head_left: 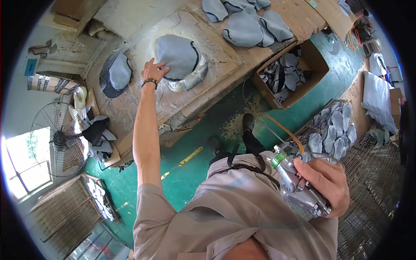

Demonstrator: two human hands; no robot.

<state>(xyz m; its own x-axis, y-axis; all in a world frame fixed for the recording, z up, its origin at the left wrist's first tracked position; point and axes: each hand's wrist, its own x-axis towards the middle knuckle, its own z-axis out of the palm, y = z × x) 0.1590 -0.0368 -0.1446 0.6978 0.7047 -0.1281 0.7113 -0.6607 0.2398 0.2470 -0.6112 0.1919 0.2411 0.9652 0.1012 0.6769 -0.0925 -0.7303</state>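
Observation:
My left hand [154,71] reaches over the wooden workbench [208,84], fingers stretched out and apart at the left edge of a grey rounded fabric piece [177,54] with black trim. That piece rests on a form whose pale, crusted side [193,80] shows at its lower right. In my right hand [325,182], close to my body, is a metal spray gun [299,186] with a green ring and an orange hose [288,130]. A smaller grey piece [120,71] lies on a dark oval to the left of my left hand.
More grey pieces [247,28] lie at the bench's far right. An open cardboard box [310,84] holds many pieces beside the bench. A wire rack [368,173] with grey pieces stands on the right. On the left are a large fan [59,138] and dark fabric scraps [97,132].

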